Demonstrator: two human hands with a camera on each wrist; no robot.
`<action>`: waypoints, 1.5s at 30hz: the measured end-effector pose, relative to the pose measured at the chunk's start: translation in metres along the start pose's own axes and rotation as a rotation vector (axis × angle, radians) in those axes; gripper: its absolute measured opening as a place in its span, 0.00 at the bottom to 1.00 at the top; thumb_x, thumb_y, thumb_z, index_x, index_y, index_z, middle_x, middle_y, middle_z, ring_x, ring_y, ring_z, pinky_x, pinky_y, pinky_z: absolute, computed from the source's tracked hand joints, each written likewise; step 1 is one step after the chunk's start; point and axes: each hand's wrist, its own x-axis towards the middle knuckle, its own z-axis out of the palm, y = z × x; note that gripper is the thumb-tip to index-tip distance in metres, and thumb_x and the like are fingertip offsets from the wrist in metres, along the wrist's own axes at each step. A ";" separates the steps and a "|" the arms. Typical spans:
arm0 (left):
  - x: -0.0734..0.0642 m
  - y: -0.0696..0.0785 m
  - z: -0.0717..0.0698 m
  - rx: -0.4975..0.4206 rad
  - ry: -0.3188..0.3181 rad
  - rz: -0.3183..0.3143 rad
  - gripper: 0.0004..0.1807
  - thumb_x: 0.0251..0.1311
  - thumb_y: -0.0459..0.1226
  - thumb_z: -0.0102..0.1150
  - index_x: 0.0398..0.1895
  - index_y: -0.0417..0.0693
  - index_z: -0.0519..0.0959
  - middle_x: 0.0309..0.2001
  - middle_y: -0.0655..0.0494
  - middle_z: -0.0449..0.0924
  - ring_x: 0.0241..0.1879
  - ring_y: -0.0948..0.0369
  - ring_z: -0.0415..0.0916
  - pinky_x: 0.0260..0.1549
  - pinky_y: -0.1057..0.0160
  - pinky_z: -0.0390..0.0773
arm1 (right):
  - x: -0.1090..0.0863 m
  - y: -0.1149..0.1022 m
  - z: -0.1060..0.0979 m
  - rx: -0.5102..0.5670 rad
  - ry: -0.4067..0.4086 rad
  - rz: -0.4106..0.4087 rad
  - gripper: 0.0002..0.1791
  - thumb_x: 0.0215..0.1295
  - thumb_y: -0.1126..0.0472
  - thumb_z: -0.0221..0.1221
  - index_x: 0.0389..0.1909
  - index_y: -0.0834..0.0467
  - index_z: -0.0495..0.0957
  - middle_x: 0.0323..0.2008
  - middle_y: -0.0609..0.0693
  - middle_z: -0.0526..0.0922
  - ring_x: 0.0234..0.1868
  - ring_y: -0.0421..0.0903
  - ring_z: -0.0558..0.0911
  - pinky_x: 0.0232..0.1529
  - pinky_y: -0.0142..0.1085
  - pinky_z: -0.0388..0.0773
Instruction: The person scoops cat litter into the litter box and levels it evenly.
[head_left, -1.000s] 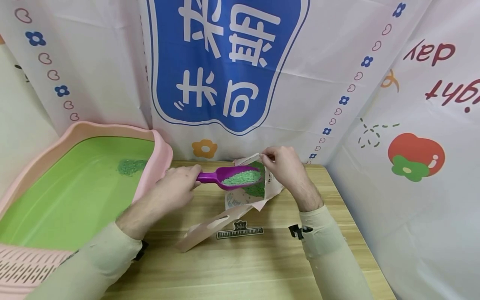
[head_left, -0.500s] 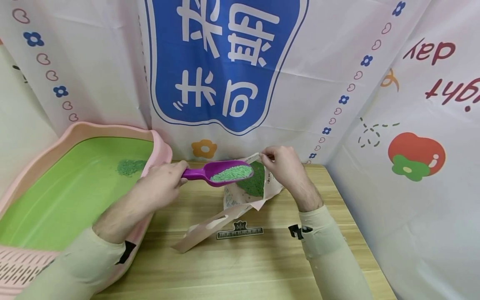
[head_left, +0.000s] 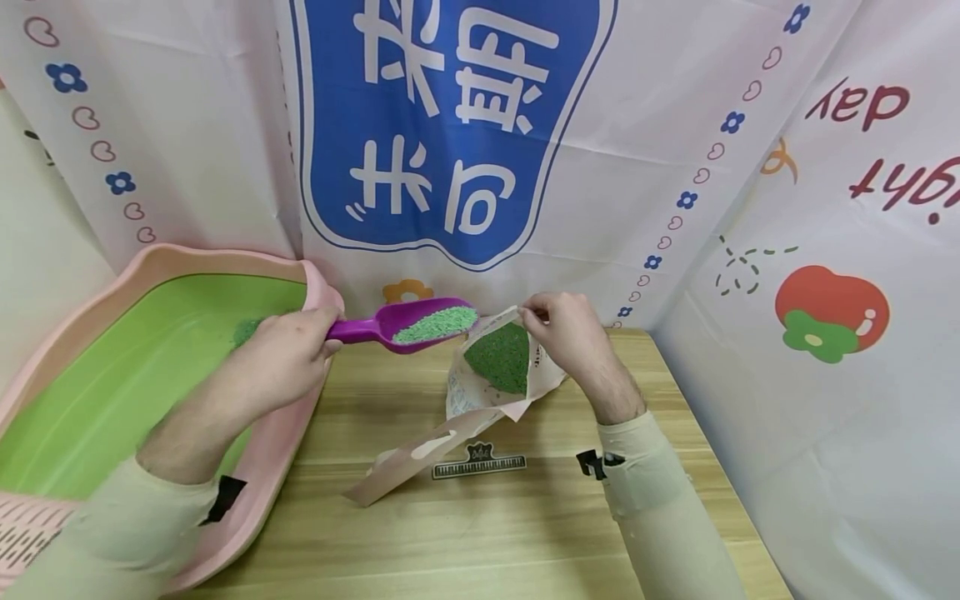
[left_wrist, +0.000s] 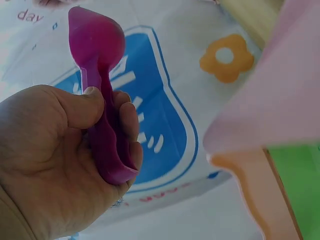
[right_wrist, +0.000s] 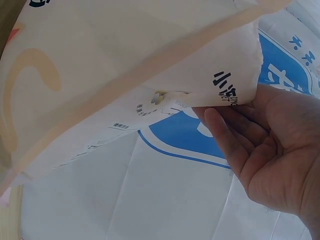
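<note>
My left hand (head_left: pixel 288 358) grips the handle of a purple scoop (head_left: pixel 386 321) above the right rim of a pink litter box (head_left: pixel 281 450). Pale green pellets (head_left: pixel 437 325) fill the scoop's bowl, which points right toward the bag. The left wrist view shows the thumb and fingers wrapped round the scoop handle (left_wrist: pixel 107 135). At the back of the table my right hand (head_left: pixel 573 337) pinches the upper edge of an open white bag (head_left: pixel 468 396). Green pellets (head_left: pixel 498 358) show inside its mouth. In the right wrist view, the bag's printed side (right_wrist: pixel 210 80) hangs from the fingertips.
The litter box has a green floor (head_left: pixel 150 367); a small pile of green pellets (head_left: pixel 246 331) lies there, partly hidden by my left hand. A black-and-white piano-shaped clip (head_left: pixel 480 462) lies on the wooden table (head_left: pixel 450 542) beside the bag's flap. Printed cloth (head_left: pixel 637 108) hangs behind.
My left hand has carried the loaded scoop leftward and slightly up, away from over the bag to the litter box rim. The right hand stays at the bag's edge.
</note>
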 end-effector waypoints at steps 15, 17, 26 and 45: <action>-0.006 -0.044 -0.036 0.024 -0.002 -0.119 0.09 0.89 0.35 0.56 0.58 0.36 0.76 0.37 0.43 0.83 0.36 0.47 0.79 0.31 0.52 0.76 | 0.000 -0.001 -0.001 0.010 -0.005 -0.002 0.13 0.88 0.61 0.65 0.56 0.64 0.94 0.53 0.62 0.98 0.52 0.59 0.98 0.56 0.53 0.96; -0.007 -0.050 -0.040 0.032 0.003 -0.130 0.09 0.90 0.35 0.54 0.57 0.36 0.76 0.36 0.44 0.81 0.35 0.48 0.78 0.30 0.54 0.73 | 0.000 -0.001 -0.001 0.011 -0.005 -0.002 0.13 0.88 0.61 0.65 0.56 0.64 0.94 0.53 0.62 0.98 0.52 0.60 0.98 0.56 0.53 0.96; -0.013 -0.079 -0.051 0.064 0.050 -0.169 0.12 0.91 0.37 0.52 0.58 0.34 0.76 0.36 0.41 0.81 0.34 0.44 0.77 0.32 0.52 0.71 | 0.000 0.001 -0.002 0.021 -0.009 0.004 0.13 0.88 0.61 0.65 0.56 0.64 0.94 0.53 0.62 0.98 0.53 0.60 0.98 0.57 0.53 0.96; -0.034 -0.135 -0.071 0.018 0.014 -0.330 0.16 0.92 0.41 0.46 0.60 0.33 0.71 0.36 0.35 0.78 0.33 0.40 0.75 0.29 0.41 0.74 | 0.001 -0.001 -0.002 0.014 -0.010 -0.001 0.13 0.88 0.61 0.65 0.57 0.64 0.94 0.52 0.62 0.98 0.43 0.54 0.96 0.47 0.49 0.95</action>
